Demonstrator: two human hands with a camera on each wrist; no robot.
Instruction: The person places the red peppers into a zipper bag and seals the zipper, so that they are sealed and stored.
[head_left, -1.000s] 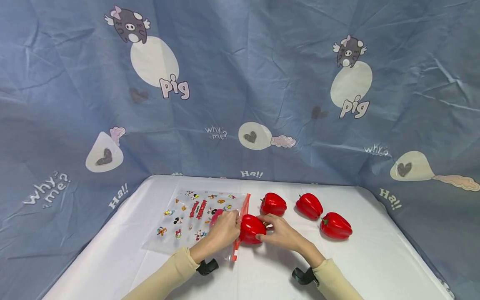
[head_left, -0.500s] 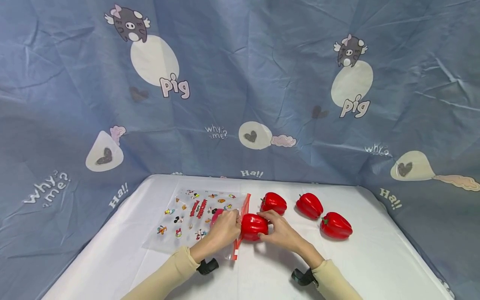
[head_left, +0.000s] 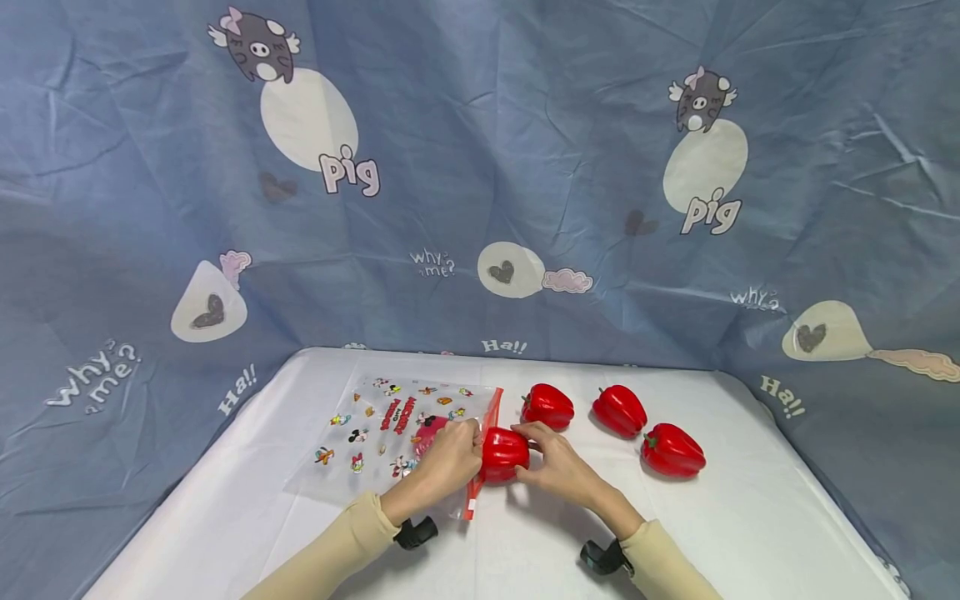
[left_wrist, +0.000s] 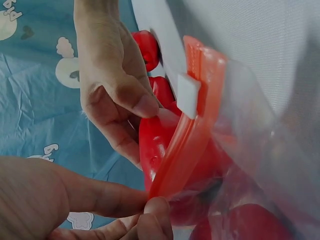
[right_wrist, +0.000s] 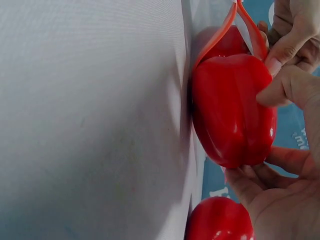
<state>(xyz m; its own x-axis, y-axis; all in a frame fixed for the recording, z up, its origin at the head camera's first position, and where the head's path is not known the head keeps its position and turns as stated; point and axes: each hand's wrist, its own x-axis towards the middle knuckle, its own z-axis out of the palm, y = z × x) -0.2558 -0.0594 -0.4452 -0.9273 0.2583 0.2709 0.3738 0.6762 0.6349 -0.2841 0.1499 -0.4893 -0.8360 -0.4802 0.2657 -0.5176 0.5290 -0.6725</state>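
Note:
Lying flat on the left of the table is a clear zip bag [head_left: 375, 454] with cartoon prints and a red zip edge [left_wrist: 187, 150]. My left hand [head_left: 444, 460] pinches that edge between thumb and fingers. The right hand [head_left: 558, 468] grips a red bell pepper [head_left: 504, 456] by its outer end, thumb on one side and fingers on the other. In the left wrist view the pepper is partly inside the bag's mouth. Another red bell pepper [left_wrist: 250, 225] shows through the plastic deeper in the bag, partly hidden by my left hand in the head view.
Three more red bell peppers lie beyond and right of my right hand: a near one [head_left: 547, 407], a middle one [head_left: 619, 412] and a right one [head_left: 673, 452]. A white cloth [head_left: 570, 550] covers the table. Blue printed fabric [head_left: 450, 183] hangs behind it.
The gripped pepper first shifts slightly right, then back left into the bag's mouth with my right hand. More of the pepper inside the bag shows now. My left hand stays put.

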